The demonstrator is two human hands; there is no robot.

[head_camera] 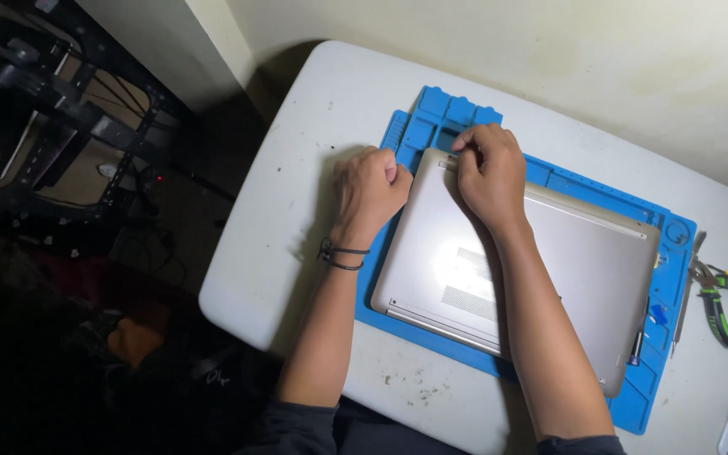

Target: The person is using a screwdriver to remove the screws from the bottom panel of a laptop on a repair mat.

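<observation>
Both hands work at the silver laptop's (499, 270) far corner: the left hand (370, 190) is clenched against its edge at 9 o'clock, the right hand (489, 173) pinches the corner. Lying underside up, the laptop rests on a blue repair mat (431, 118) atop a white table (297, 211). Green-handled pliers (722, 295) lie at 3 o'clock.

Dark sleeves; black cord bracelet (340, 254) on left wrist.

Premises are presenting as a makeshift electronics repair corner: a blue compartmented repair mat (431, 114) is covering a scuffed white folding table (297, 211), with green-handled pliers (722, 295) lying beside it, against a bare stained wall (617, 59).
</observation>
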